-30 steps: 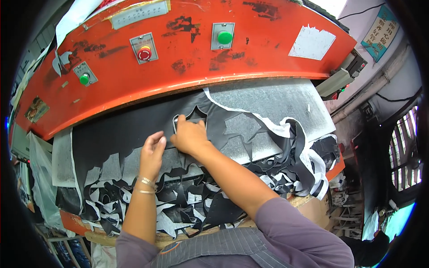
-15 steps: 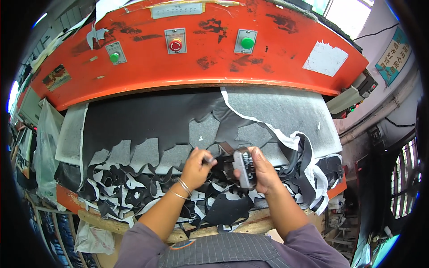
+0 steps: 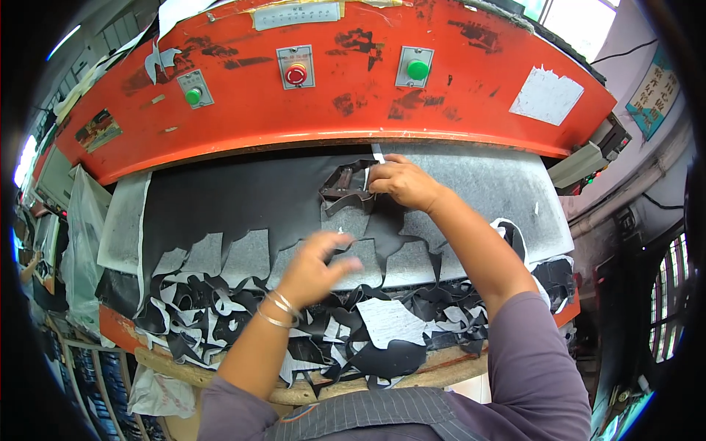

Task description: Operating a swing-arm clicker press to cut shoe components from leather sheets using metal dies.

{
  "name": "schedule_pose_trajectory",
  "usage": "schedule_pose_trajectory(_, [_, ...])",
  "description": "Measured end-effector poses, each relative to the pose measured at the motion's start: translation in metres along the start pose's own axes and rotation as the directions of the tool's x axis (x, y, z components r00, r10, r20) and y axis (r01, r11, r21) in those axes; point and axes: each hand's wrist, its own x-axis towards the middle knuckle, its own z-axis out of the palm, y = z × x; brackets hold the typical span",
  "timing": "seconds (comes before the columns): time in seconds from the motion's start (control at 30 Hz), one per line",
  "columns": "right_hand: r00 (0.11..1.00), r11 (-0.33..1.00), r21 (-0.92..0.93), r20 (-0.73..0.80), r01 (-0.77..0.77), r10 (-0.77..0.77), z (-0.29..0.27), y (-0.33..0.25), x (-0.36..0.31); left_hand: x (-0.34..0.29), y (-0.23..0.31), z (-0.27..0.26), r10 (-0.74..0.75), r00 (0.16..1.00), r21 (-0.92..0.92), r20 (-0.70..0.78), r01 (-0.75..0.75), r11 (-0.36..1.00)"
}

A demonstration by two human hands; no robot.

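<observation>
- Top, left of centre: a pale printed strip (image 3: pixel 296 15) on the orange machine front (image 3: pixel 239 110)!
- Just below, tiny lettering on the grey plate (image 3: pixel 285 56) round the red button (image 3: pixel 296 74).
- And upper right, columns of characters on a teal-and-cream wall sign (image 3: pixel 652 97)!

Bright window (image 3: pixel 585 28), blurred left hand (image 3: pixel 312 272)

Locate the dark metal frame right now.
In the head view, the dark metal frame is just above centre, over the black sheet and below the orange machine panel, gripped at its right side by the right hand.
</observation>
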Motion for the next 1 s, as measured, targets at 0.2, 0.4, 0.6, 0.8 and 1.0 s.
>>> schedule_pose_trajectory(0.2, [0.771, 0.779, 0.226, -0.143, -0.585, 0.621, 0.052, -0.07, -0.03, 0.039, -0.067, -0.001, -0.087, 0.951, 0.463, -0.296, 0.223, 0.858])
schedule_pose_trajectory(0.4, [0.72, 0.739, 0.359, -0.215, -0.57, 0.659, 0.057, -0.041, 0.011, 0.076, -0.082, 0.026, -0.017, 0.896, 0.443, -0.443, 0.235, 0.865])
schedule_pose_trajectory(0.6, [0.669, 0.659, 0.505, -0.198, -0.557, 0.717, 0.065, -0.018, 0.018, 0.097, -0.09, 0.016, -0.024, 0.891, 0.472, -0.453, 0.262, 0.841])
schedule_pose_trajectory(0.8, [0.675, 0.701, 0.444, -0.248, -0.559, 0.695, 0.073, -0.009, 0.016, 0.11, -0.096, 0.013, -0.104, 0.908, 0.533, -0.406, 0.328, 0.779])
schedule_pose_trajectory(1.0, [0.705, 0.727, 0.43, -0.247, -0.535, 0.665, 0.072, -0.003, 0.02, 0.116, -0.101, 0.002, -0.077, 0.92, 0.495, -0.385, 0.277, 0.824])
